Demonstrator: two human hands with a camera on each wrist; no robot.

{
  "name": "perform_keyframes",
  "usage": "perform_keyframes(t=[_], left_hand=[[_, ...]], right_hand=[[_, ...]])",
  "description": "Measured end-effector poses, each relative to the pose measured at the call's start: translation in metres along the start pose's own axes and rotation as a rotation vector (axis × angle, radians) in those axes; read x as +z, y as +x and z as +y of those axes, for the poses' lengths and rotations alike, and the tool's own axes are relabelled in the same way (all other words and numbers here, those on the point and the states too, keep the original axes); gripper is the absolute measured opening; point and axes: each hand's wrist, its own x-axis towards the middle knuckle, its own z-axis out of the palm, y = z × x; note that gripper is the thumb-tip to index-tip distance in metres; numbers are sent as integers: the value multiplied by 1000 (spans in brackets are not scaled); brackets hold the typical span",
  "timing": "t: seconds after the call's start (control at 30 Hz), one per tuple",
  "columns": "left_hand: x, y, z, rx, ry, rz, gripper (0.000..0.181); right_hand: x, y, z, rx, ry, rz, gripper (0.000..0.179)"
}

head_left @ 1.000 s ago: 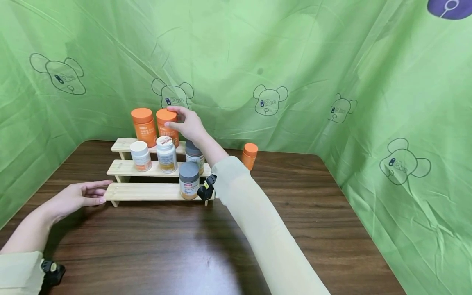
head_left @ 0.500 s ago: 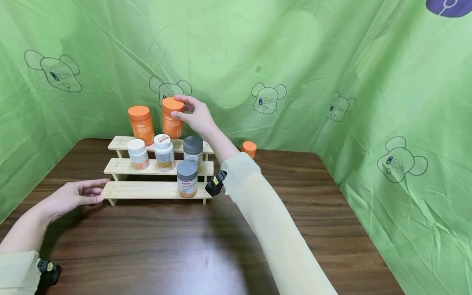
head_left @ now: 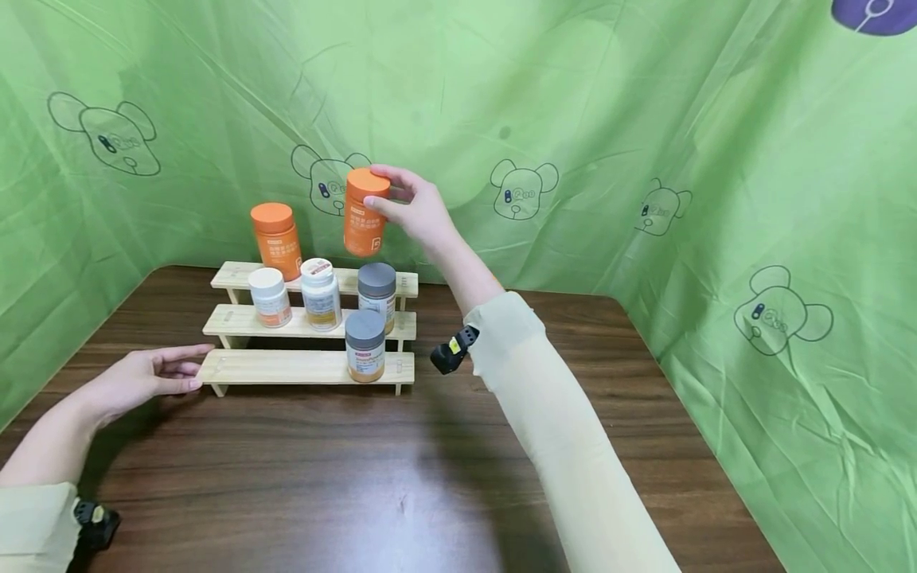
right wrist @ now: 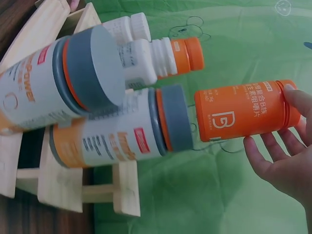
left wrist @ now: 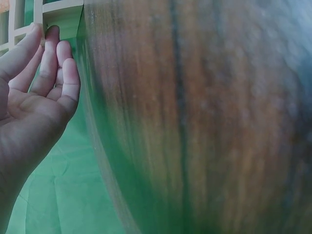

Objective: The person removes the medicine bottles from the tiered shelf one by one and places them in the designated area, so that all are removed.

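My right hand pinches an orange bottle by its lid, holding it upright above the right part of the top tier. In the right wrist view the same orange bottle hangs apart from the rack, thumb and fingers about its cap. A three-tier wooden rack stands on the table. My left hand holds the left end of its lowest tier between thumb and fingers. Another orange bottle stands on the top tier. Two white bottles, one at left and one beside it, occupy the middle tier.
A grey-lidded jar stands on the middle tier's right part, and another grey-lidded jar on the lowest tier. Green cloth hangs behind and beside the dark wooden table. My right forearm covers part of the table.
The orange bottle has come up off the top tier and moved right in my right hand. My left hand keeps its place at the rack. My right forearm now hides the small orange bottle behind it.
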Motion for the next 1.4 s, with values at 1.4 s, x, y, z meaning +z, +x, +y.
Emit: perform_keyframes(t=[1.4], left_hand=[[-2, 3, -1, -39, 64, -11, 60]], right_hand=[[-135, -75, -12, -84, -56, 26, 50]])
